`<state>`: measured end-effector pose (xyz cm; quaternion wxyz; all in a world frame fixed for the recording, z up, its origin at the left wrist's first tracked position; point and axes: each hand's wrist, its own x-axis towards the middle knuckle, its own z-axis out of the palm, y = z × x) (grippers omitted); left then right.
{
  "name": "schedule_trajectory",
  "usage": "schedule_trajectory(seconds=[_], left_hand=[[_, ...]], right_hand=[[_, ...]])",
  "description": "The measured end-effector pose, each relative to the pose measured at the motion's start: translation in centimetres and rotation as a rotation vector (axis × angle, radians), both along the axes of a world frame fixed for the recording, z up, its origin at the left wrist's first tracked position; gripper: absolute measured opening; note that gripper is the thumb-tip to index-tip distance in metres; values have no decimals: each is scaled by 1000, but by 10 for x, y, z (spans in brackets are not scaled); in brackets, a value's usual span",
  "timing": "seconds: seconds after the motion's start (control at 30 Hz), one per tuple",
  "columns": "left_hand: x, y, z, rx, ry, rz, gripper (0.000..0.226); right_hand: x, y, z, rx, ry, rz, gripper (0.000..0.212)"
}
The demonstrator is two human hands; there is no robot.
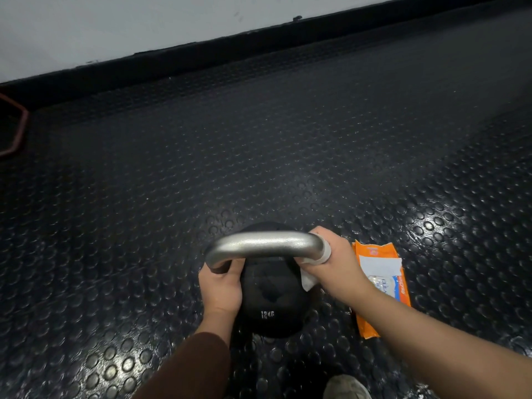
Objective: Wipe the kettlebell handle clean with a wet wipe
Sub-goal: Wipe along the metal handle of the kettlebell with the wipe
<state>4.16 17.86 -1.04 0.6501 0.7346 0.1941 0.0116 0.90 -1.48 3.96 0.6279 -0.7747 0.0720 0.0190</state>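
A black kettlebell [273, 309] marked 12 KG stands on the studded rubber floor, its silver handle [264, 244] arching across the top. My left hand [220, 286] grips the lower left end of the handle where it meets the body. My right hand [334, 260] is wrapped round the right bend of the handle with a white wet wipe [309, 279] pressed between palm and metal; a corner of the wipe hangs out below the hand.
An orange wet wipe packet [380, 283] lies on the floor just right of the kettlebell, partly under my right forearm. A shoe tip [345, 387] shows at the bottom edge. A reddish hexagonal weight [14, 131] sits far left by the wall.
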Motion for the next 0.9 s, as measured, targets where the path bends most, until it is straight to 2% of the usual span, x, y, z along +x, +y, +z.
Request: schedule_trajectory(seconds=[0.1, 0.2, 0.27, 0.43, 0.5, 0.8, 0.9], left_hand=[[0, 0, -2, 4, 18, -3, 20], [0, 1, -1, 5, 21, 1, 20], [0, 1, 1, 3, 19, 3, 16], [-1, -2, 4, 3, 18, 5, 12], [-1, -2, 4, 4, 22, 10, 14], [0, -2, 3, 5, 13, 7, 17], [0, -2, 2, -4, 19, 11, 18]], right_hand=[[7, -9, 10, -30, 52, 146, 30], [9, -12, 14, -37, 92, 192, 29], [4, -6, 13, 10, 82, 118, 25], [-11, 28, -7, 166, 56, -284, 18], [-10, 30, -10, 168, 78, -331, 13], [5, -7, 6, 138, 195, 122, 26], [3, -6, 8, 137, 179, 106, 25]])
